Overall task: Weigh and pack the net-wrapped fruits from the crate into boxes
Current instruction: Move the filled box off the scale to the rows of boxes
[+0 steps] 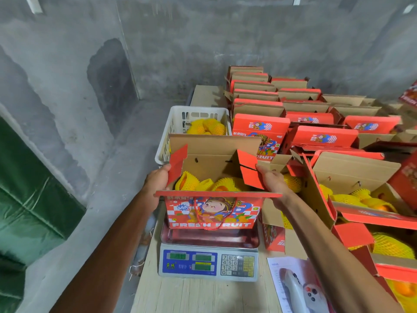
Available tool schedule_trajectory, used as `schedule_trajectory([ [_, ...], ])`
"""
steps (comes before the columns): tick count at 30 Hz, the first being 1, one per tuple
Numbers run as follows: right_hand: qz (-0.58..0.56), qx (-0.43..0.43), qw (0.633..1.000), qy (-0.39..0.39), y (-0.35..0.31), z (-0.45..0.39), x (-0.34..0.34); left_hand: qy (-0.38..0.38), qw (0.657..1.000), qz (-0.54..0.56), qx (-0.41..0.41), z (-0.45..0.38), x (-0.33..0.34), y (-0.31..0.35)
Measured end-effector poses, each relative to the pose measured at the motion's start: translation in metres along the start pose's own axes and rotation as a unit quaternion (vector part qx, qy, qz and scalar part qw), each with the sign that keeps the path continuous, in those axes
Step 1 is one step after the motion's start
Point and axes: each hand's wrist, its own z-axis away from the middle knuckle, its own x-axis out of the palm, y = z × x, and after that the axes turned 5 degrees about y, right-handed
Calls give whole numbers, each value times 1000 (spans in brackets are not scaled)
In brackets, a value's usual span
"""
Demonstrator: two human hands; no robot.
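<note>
A red printed fruit box [212, 213] stands open on the digital scale [208, 259], with several yellow net-wrapped fruits [194, 184] inside. My left hand [156, 180] grips the box's left side flap. My right hand [274, 180] grips the right side flap. Behind the box, the white plastic crate [173, 129] holds more net-wrapped fruits [208, 126].
Many red boxes [320, 136] fill the table to the right, some open and holding wrapped fruits [352, 197]. A paper sheet and a white handheld device [300, 292] lie at the near right. The wooden tabletop [196, 297] ends at the left; concrete floor and a green tarp [29, 199] lie beyond.
</note>
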Motion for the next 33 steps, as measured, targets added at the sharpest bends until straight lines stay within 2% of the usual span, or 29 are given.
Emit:
schedule_trajectory([
  [7, 82, -89, 992, 32, -98, 1, -26, 77, 990, -42, 113, 18, -8, 96],
  [12, 51, -123, 990, 47, -161, -15, -38, 77, 984, -28, 159, 13, 8, 162],
  [17, 50, -133, 987, 72, -197, -55, -65, 57, 975, -31, 214, 3, 53, 202],
  [23, 74, -147, 981, 100, -216, -115, -98, -16, 974, -20, 224, -15, 117, 226],
  [33, 57, -75, 992, 79, -173, -224, -133, -30, 980, -36, 194, -51, 228, 231],
])
